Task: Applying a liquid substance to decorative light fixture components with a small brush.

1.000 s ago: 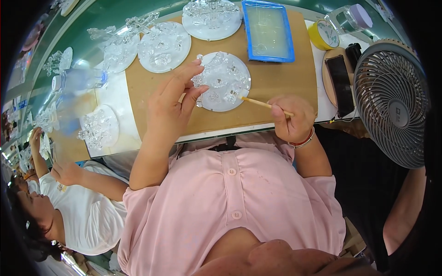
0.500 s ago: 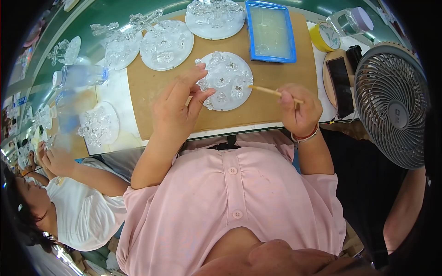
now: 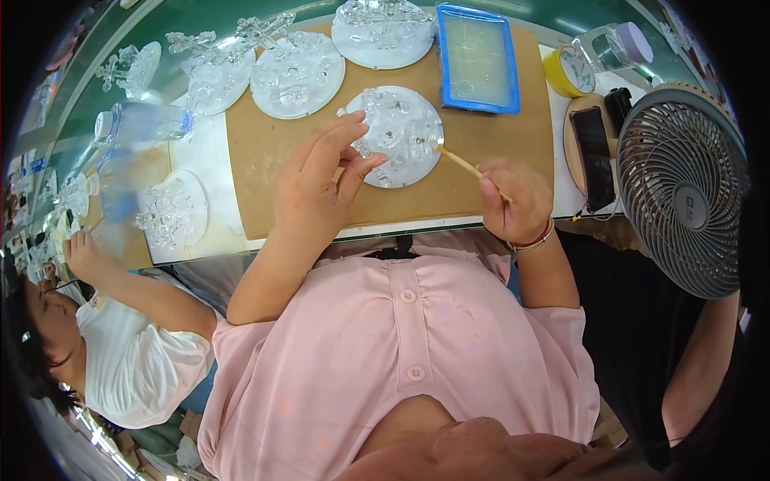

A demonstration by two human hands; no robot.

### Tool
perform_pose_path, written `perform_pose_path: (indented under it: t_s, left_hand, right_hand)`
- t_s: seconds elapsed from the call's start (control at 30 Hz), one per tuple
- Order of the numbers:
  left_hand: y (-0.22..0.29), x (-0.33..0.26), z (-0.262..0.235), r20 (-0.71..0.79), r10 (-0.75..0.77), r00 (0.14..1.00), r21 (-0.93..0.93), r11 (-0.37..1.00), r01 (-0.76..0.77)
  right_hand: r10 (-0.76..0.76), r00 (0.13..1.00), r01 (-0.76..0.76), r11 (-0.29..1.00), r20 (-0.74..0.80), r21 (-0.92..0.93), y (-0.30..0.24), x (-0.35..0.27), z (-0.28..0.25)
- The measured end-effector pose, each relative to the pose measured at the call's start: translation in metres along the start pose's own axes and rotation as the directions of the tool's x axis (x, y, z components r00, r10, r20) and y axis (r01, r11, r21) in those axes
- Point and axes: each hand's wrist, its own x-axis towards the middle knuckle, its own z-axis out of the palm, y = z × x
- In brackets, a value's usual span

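Observation:
A round white disc (image 3: 413,164) covered with clear, glassy ornaments lies in front of me on a brown board. My left hand (image 3: 321,168) curls around the disc's left side, thumb and fingertips set against its edge pieces. In the closed fingers of my right hand (image 3: 517,196) is a thin wooden stick (image 3: 461,163). The stick's far tip meets the disc's right rim; whether it touches cannot be made out.
Similar discs (image 3: 297,76) stand behind on the brown board (image 3: 489,160), beside a blue-rimmed tray (image 3: 479,60) of pale gel-like material. Right are yellow tape (image 3: 569,70), a lidded jar (image 3: 613,46), a phone (image 3: 592,148) and a fan (image 3: 682,192). Bottles (image 3: 148,124) and a co-worker (image 3: 136,345) are left.
My right hand has tilted the stick more steeply, with its tip still by the disc's right rim. The view has shifted slightly. The co-worker's arm has moved.

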Motion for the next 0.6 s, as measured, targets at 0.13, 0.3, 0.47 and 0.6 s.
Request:
perform_pose_path:
  t_s: [0.13, 0.3, 0.47, 0.6]
  left_hand:
    - [0.0, -0.001, 0.001, -0.004, 0.043, 0.999, 0.044, 0.998, -0.043]
    - [0.0, -0.003, -0.001, -0.005, 0.028, 1.0, 0.051, 0.998, -0.027]
    - [-0.001, -0.004, 0.002, -0.029, 0.056, 0.998, 0.076, 0.996, -0.054]
    - [0.0, -0.003, 0.002, -0.028, 0.083, 0.996, 0.088, 0.993, -0.081]
  right_hand:
    - [-0.042, 0.996, 0.042, 0.999, 0.077, -0.003, -0.004, -0.002, -0.002]
    - [-0.021, 0.996, 0.015, 0.998, 0.085, 0.063, -0.01, -0.007, 0.0]
    - [0.011, 0.997, -0.019, 0.995, 0.076, 0.102, -0.015, -0.013, 0.01]
    - [0.027, 0.998, -0.033, 0.993, 0.048, 0.115, -0.016, -0.013, 0.015]
